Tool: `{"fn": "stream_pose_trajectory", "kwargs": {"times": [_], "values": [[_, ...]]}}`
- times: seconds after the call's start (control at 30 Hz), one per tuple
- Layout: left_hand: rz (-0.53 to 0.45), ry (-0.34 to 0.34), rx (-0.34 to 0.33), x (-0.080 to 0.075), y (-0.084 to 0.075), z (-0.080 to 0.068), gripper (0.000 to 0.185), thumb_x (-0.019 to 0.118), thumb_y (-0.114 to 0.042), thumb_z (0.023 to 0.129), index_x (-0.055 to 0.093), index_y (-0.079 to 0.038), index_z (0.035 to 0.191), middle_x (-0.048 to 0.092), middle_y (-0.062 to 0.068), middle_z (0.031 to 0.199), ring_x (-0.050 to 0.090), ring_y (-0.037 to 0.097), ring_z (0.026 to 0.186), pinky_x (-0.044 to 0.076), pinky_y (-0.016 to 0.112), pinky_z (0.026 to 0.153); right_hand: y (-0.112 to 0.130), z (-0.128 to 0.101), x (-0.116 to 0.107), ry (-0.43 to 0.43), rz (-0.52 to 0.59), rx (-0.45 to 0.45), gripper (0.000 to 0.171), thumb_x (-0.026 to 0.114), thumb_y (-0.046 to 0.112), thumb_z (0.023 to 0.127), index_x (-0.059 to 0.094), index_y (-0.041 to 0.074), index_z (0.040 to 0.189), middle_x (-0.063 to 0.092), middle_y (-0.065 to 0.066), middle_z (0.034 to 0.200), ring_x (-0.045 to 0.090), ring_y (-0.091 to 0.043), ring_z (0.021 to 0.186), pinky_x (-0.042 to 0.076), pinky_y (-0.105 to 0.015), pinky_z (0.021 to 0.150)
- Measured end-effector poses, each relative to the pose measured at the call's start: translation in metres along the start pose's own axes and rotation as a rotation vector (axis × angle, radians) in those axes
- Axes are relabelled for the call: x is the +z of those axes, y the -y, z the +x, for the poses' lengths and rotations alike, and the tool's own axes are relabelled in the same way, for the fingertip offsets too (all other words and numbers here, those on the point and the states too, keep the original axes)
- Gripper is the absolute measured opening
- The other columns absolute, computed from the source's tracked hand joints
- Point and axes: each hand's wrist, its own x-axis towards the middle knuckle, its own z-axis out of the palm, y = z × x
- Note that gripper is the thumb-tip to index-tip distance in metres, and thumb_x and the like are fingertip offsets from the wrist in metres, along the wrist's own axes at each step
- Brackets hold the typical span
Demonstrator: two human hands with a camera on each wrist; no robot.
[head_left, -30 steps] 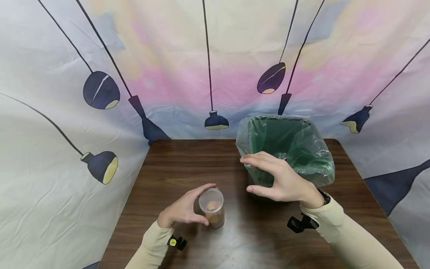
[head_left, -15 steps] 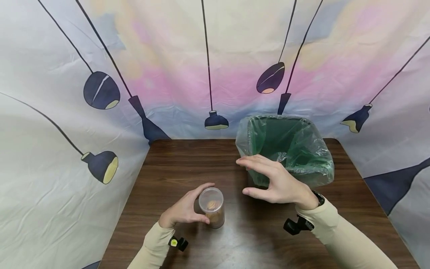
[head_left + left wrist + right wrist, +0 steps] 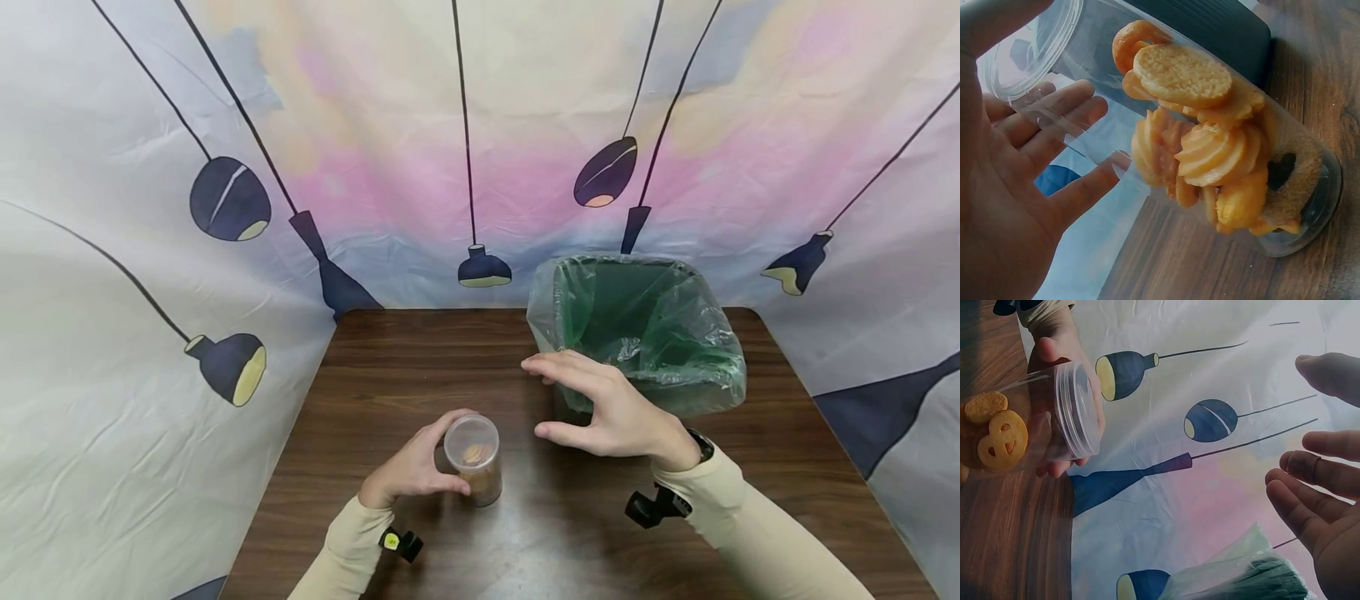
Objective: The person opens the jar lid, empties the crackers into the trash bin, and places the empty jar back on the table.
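Standing upright on the dark wooden surface, a clear plastic jar part-filled with orange biscuits is gripped by the left hand, whose fingers and thumb are curled round its upper wall just under the transparent lid. The jar is seen near the front edge, left of the middle. The right hand is held in the air just to the right of the jar, apart from it, its fingers spread and lightly bent, the thumb held apart from them; nothing is held in it. A green bin lined with a clear plastic bag is placed at the back right of the surface, directly behind the right hand. Cream sleeves are worn on both arms. A printed backdrop with dark hanging lamps is hung around the surface.
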Motion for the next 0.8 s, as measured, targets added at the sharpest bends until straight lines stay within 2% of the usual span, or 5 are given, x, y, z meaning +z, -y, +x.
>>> {"fn": "stream_pose_trajectory", "kwargs": {"times": [0.17, 0.27, 0.5, 0.63, 0.8], "values": [[-0.059, -0.020, 0.031, 0.003, 0.005, 0.000, 0.087, 0.089, -0.001, 0.064, 0.041, 0.003, 0.136, 0.059, 0.015, 0.127, 0.056, 0.014, 0.115, 0.047, 0.029, 0.098, 0.000, -0.002, 0.005, 0.011, -0.006, 0.014, 0.066, 0.080, 0.024, 0.080, 0.052, 0.011, 0.139, 0.059, -0.003, 0.131, 0.057, -0.011, 0.107, 0.046, -0.021, 0.094], [-0.087, -0.033, 0.034, 0.008, 0.020, -0.003, 0.088, 0.088, 0.001, 0.064, 0.040, 0.001, 0.138, 0.058, 0.014, 0.128, 0.055, 0.013, 0.116, 0.046, 0.029, 0.099, 0.001, -0.002, 0.009, 0.031, -0.004, 0.031, 0.068, 0.079, 0.026, 0.082, 0.049, 0.012, 0.141, 0.059, -0.004, 0.131, 0.057, -0.012, 0.109, 0.048, -0.025, 0.093], [-0.027, -0.047, 0.038, 0.017, 0.049, -0.007, 0.092, 0.091, -0.010, 0.063, 0.041, -0.008, 0.140, 0.058, 0.008, 0.130, 0.054, 0.013, 0.118, 0.043, 0.030, 0.102, 0.001, -0.004, 0.014, 0.068, -0.013, 0.068, 0.073, 0.078, 0.031, 0.082, 0.045, 0.012, 0.144, 0.058, 0.000, 0.132, 0.057, -0.011, 0.112, 0.048, -0.029, 0.094], [-0.035, -0.038, 0.038, 0.020, 0.048, -0.007, 0.089, 0.090, -0.010, 0.065, 0.042, -0.006, 0.140, 0.059, 0.011, 0.130, 0.055, 0.014, 0.118, 0.043, 0.030, 0.102, 0.001, -0.004, 0.017, 0.081, -0.020, 0.071, 0.072, 0.077, 0.032, 0.083, 0.045, 0.012, 0.144, 0.056, -0.001, 0.135, 0.056, -0.012, 0.114, 0.047, -0.028, 0.096], [-0.082, -0.019, 0.030, 0.016, 0.030, -0.005, 0.084, 0.088, -0.004, 0.066, 0.044, -0.001, 0.137, 0.059, 0.014, 0.128, 0.055, 0.013, 0.117, 0.043, 0.029, 0.102, 0.000, -0.005, 0.020, 0.078, -0.025, 0.080, 0.072, 0.077, 0.033, 0.083, 0.045, 0.011, 0.144, 0.055, -0.001, 0.137, 0.055, -0.013, 0.117, 0.047, -0.030, 0.097]]}}
